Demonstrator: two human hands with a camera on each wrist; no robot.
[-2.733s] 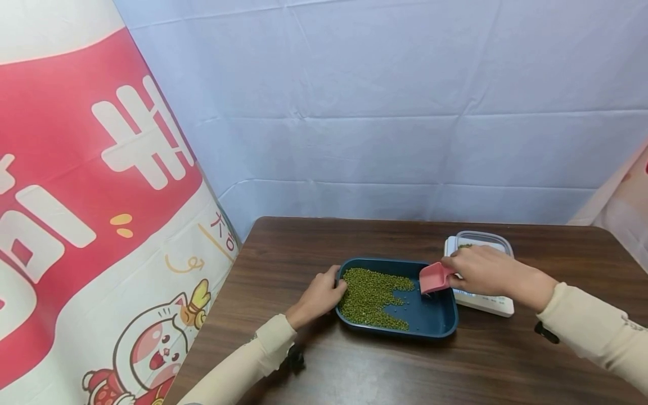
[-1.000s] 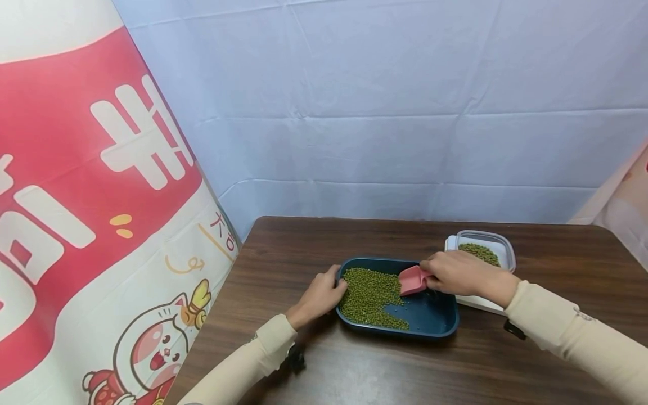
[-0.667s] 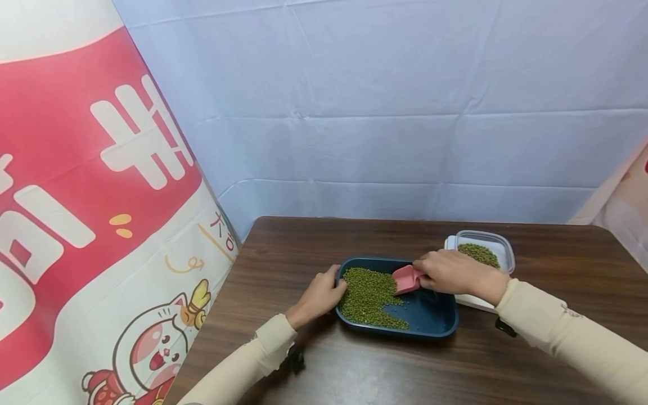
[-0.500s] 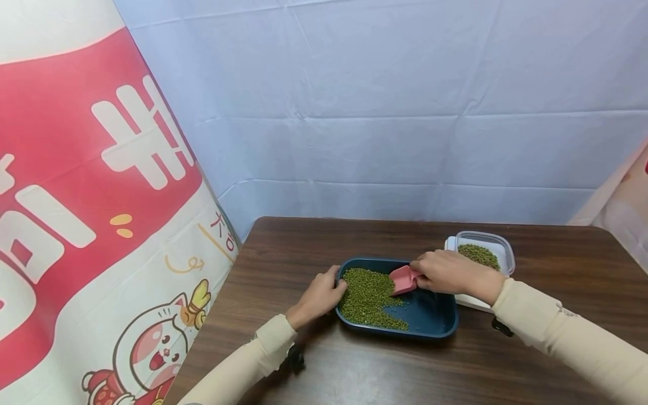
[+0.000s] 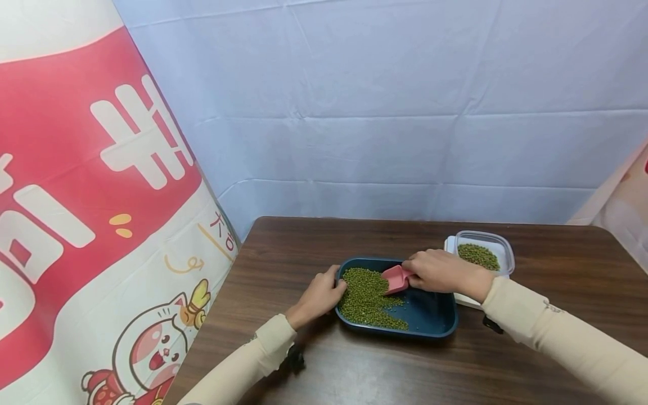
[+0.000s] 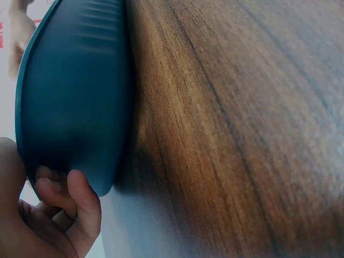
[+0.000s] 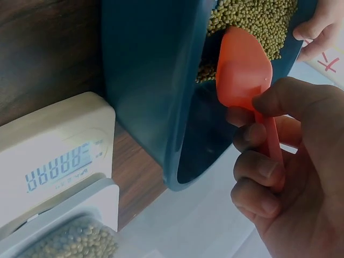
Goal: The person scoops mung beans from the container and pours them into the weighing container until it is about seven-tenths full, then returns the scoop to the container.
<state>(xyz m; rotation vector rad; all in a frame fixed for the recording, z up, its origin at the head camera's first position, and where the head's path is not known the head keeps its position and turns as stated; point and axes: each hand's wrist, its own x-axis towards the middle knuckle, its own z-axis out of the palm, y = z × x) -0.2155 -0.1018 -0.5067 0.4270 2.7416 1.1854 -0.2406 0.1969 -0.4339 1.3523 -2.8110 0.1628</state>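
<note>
A dark blue tray (image 5: 430, 315) lies on the table with green mung beans (image 5: 361, 298) heaped over its left part. My left hand (image 5: 316, 295) grips the tray's left end, the thumb at the rim and curled fingers against the outer wall in the left wrist view. In my right hand (image 5: 445, 273) is the handle of a pink scoop (image 5: 395, 280), its fingers wrapped round it. The scoop's front edge meets the right side of the beans. Seen from the right wrist, the scoop's bowl (image 7: 244, 70) hides some beans; I cannot tell whether it holds any.
Right of the tray stands a white kitchen scale (image 7: 59, 156) with a lit display. A clear plastic container (image 5: 508, 256) with mung beans rests on it, partly behind my right hand. The brown wooden table (image 5: 385, 371) extends around them, with a pale cloth (image 5: 374, 112) behind.
My right hand has carried the scoop left, from the tray's right end to the beans, uncovering more of the container on the scale. My left hand and the tray have stayed put.
</note>
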